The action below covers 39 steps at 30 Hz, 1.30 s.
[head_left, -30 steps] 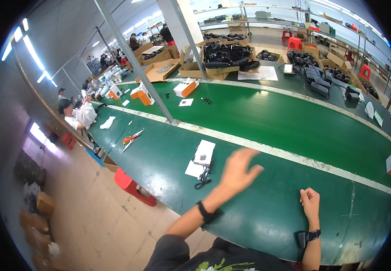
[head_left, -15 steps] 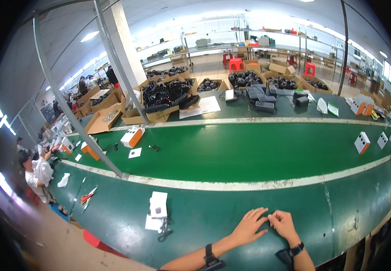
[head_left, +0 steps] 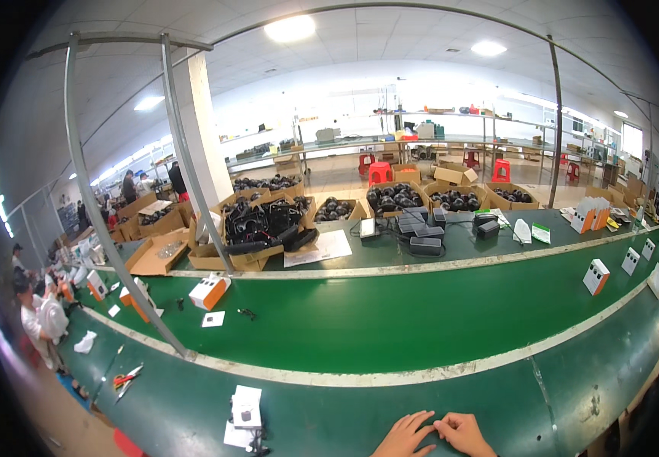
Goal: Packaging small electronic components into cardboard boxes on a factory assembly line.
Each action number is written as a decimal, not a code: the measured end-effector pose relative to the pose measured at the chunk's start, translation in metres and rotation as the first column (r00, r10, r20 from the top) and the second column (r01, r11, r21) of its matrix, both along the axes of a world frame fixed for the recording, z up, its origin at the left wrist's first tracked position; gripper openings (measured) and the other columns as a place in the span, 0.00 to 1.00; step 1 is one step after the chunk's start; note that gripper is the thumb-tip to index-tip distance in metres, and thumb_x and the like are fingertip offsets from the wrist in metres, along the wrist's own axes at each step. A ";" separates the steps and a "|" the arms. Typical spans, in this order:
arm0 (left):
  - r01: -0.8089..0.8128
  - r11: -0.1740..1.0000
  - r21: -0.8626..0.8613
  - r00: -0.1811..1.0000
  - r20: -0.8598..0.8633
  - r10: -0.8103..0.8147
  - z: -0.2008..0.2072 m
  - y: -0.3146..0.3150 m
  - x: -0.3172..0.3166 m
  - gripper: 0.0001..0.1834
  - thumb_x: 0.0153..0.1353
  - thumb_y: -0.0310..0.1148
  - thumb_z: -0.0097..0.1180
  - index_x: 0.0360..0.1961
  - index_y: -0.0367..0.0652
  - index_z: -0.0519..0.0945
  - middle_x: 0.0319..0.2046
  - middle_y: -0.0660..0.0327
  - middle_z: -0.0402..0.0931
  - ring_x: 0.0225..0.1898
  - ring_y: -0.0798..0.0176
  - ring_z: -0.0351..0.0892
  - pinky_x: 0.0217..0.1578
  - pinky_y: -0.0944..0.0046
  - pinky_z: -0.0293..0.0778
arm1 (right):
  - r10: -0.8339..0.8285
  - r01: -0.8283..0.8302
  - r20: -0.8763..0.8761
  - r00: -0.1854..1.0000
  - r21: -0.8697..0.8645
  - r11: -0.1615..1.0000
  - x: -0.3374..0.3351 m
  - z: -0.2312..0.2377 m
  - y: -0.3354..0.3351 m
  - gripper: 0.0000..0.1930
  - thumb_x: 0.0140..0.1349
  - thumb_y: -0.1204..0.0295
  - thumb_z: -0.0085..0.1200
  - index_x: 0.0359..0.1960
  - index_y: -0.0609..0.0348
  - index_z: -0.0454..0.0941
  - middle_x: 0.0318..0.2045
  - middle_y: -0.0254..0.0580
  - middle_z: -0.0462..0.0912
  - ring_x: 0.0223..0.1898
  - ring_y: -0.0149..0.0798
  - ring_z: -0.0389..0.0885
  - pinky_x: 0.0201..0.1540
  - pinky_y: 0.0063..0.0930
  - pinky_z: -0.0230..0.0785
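Note:
My left hand (head_left: 405,436) lies low in the view over the near green worktop (head_left: 306,415), its fingers stretched out and apart, holding nothing. Close on its right is my right hand (head_left: 464,434), with fingers curled in and tips almost at the left fingertips. I see no object in it. Left of both hands, a white printed card (head_left: 246,405) lies with a second white sheet under it and a black cable (head_left: 259,443) alongside. Farther left are red-handled scissors or pliers (head_left: 126,378).
Beyond the worktop runs a green conveyor belt (head_left: 390,320) carrying white-and-orange boxes (head_left: 209,292) and small black parts. A metal post (head_left: 124,259) stands at left. Across the belt are cartons of black domed parts (head_left: 396,198) and black adapters (head_left: 425,245). People sit far left.
The view has tilted up, so hands, belt and cartons sit lower in the picture and more ceiling shows. My hands keep nearly the same pose, and my forearms have left the view.

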<state>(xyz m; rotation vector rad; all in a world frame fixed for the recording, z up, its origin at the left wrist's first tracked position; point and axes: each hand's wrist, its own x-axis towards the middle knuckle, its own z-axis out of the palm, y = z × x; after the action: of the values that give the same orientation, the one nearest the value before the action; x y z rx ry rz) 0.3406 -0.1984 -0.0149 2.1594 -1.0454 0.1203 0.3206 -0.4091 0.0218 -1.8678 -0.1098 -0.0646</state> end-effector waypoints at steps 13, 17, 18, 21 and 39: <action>-0.007 1.000 -0.009 1.000 -0.004 0.007 0.002 -0.001 0.002 0.35 0.64 0.42 0.72 0.69 0.41 0.78 0.76 0.40 0.68 0.78 0.31 0.64 0.79 0.32 0.60 | 0.049 -0.040 -0.113 0.992 0.078 0.996 0.013 -0.043 -0.020 0.14 0.77 0.68 0.68 0.31 0.63 0.85 0.24 0.30 0.87 0.24 0.19 0.78 0.28 0.19 0.68; -0.008 1.000 -0.010 1.000 0.000 0.008 0.000 0.000 0.002 0.34 0.65 0.43 0.72 0.69 0.41 0.78 0.76 0.40 0.68 0.78 0.32 0.64 0.79 0.32 0.60 | 0.042 -0.040 -0.087 0.995 0.024 0.999 0.004 -0.013 -0.008 0.16 0.78 0.67 0.65 0.30 0.61 0.84 0.22 0.31 0.84 0.25 0.22 0.76 0.29 0.24 0.68; -0.004 1.000 -0.014 1.000 0.002 0.004 0.000 0.000 0.003 0.34 0.65 0.43 0.72 0.69 0.41 0.78 0.76 0.40 0.68 0.78 0.32 0.64 0.79 0.32 0.60 | 0.028 -0.029 -0.058 0.998 -0.007 1.000 0.001 -0.005 -0.005 0.17 0.79 0.65 0.63 0.29 0.60 0.82 0.21 0.32 0.81 0.25 0.25 0.75 0.30 0.28 0.68; -0.004 1.000 -0.015 1.000 -0.002 0.004 0.001 0.000 0.000 0.34 0.66 0.44 0.71 0.69 0.40 0.78 0.76 0.39 0.68 0.78 0.32 0.64 0.79 0.32 0.59 | 0.029 -0.030 -0.048 0.998 -0.017 0.999 0.000 -0.005 -0.005 0.17 0.79 0.66 0.63 0.29 0.59 0.82 0.21 0.30 0.81 0.25 0.24 0.74 0.30 0.27 0.68; -0.007 1.000 -0.015 1.000 0.015 0.007 0.000 0.000 -0.001 0.35 0.65 0.43 0.71 0.69 0.40 0.77 0.76 0.39 0.68 0.78 0.32 0.64 0.79 0.32 0.60 | 0.041 -0.032 -0.135 0.990 0.072 0.997 0.009 -0.041 -0.020 0.14 0.77 0.68 0.68 0.31 0.62 0.85 0.23 0.31 0.87 0.24 0.19 0.78 0.28 0.18 0.68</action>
<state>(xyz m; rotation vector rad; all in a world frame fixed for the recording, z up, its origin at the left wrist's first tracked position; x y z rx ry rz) 0.3399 -0.1985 -0.0149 2.1523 -1.0421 0.1476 0.3300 -0.4289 -0.0187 -1.7940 -0.0470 0.0832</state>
